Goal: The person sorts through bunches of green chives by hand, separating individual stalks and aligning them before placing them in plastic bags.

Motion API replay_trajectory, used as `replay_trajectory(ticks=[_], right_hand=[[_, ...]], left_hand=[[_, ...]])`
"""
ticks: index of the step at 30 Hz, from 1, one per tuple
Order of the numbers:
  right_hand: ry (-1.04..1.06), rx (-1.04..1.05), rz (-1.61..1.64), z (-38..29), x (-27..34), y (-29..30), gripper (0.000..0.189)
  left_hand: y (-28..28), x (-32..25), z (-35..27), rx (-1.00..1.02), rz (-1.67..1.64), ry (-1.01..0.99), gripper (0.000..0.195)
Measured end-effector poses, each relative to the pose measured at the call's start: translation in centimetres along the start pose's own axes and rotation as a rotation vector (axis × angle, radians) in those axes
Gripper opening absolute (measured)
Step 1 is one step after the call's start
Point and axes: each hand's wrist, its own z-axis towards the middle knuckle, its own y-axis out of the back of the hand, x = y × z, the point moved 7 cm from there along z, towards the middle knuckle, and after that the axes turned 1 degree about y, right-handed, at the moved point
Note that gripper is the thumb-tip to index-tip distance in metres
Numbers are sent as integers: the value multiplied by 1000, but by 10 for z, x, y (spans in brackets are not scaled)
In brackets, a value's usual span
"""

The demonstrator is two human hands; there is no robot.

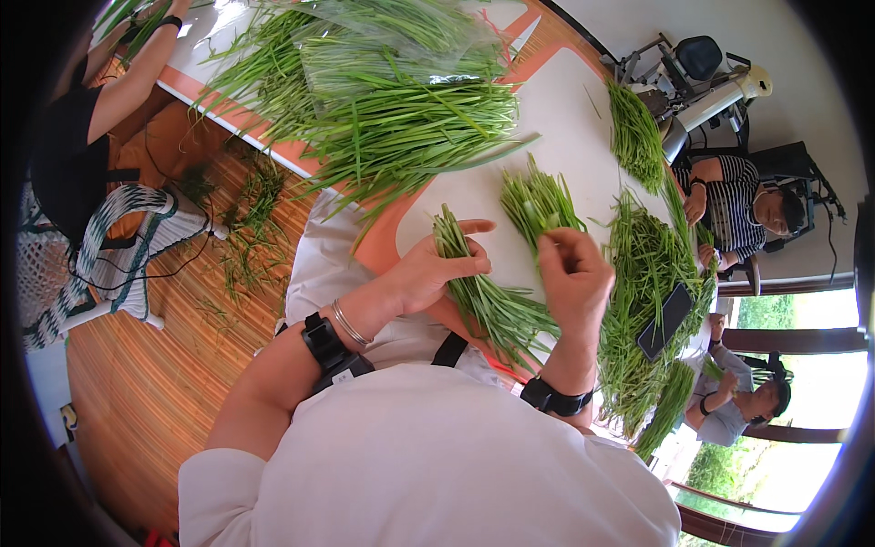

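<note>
My left hand (444, 263) is closed around a small bunch of green chives (482, 301), its cut ends pointing up and its leaves trailing down over the table's edge. My right hand (574, 263) has thumb and fingers pinched together at the near end of another short bunch of chives (536, 202) lying on the white tabletop (437, 205). Whether the fingertips grip a stalk cannot be told. A large heap of long chives (417, 130) lies beyond my left hand.
Clear plastic (403, 55) covers part of the heap, with a knife blade (525, 37) nearby. A smartphone (664, 321) rests on loose chives (636, 260) at the right. Co-workers sit across the table and at upper left. Trimmings (253, 232) litter the floor.
</note>
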Motion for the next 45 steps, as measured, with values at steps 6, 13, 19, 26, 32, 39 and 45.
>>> replay_trajectory(ticks=[6, 13, 19, 26, 32, 39, 45], right_hand=[[174, 309, 52, -17, 2, -42, 8], [-139, 164, -164, 0, -41, 7, 20], [-86, 441, -437, -13, -68, -32, 22], [-221, 241, -205, 16, -53, 7, 24], [-146, 353, -35, -10, -29, -23, 18], [-128, 199, -184, 6, -38, -17, 32], [-57, 135, -629, 12, -71, -3, 28]], left_hand=[[-7, -3, -2, -25, -16, 15, 29], [4, -1, -1, -49, 65, -32, 17], [1, -2, 0, -5, 91, -67, 15], [3, 1, 0, 60, -69, -40, 20], [-2, -4, 0, -30, 82, -67, 16], [7, -4, -4, -86, 27, -86, 22], [1, -5, -3, -38, -45, -34, 14]])
